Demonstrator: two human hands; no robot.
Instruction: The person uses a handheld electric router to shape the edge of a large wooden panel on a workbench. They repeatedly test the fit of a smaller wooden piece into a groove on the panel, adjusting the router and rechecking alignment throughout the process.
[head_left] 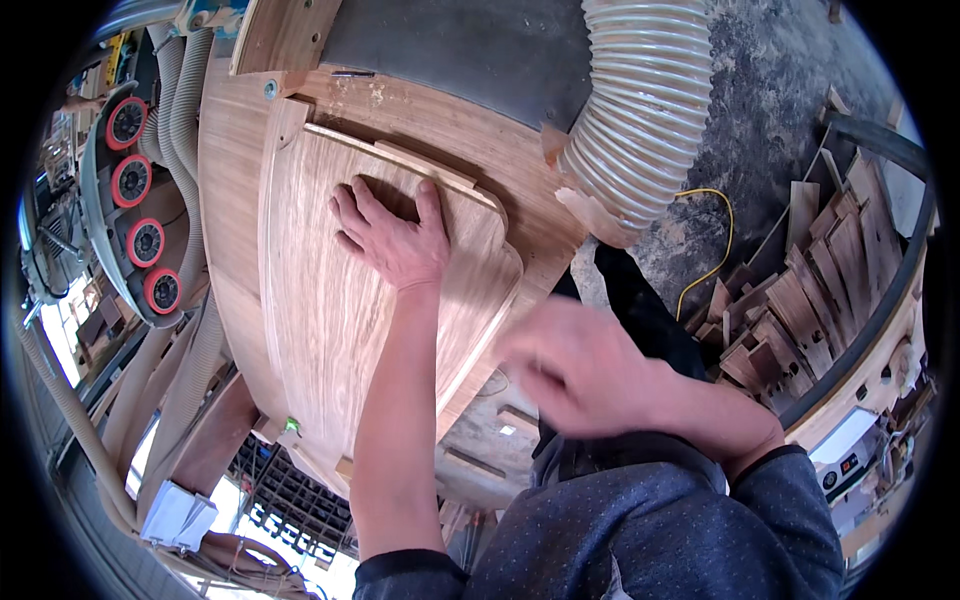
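My left hand [390, 230] lies with fingers spread on a pale wooden board [330, 330] that has rounded corners at its right end and a narrow strip [415, 158] along its far edge. The board rests on a larger wooden worktop [230, 230]. My right hand [570, 360] is raised near the board's right edge, with its fingers bent and smeared by motion; whether it holds anything is hidden.
A ribbed duct [645, 100] hangs at the upper right beside a dark panel [450, 50]. Stacked offcuts [820, 290] and a yellow cord [725, 240] lie right. Red-wheeled machinery [135, 180] and hoses [195, 150] stand left. A paler lower surface [475, 440] shows below the board.
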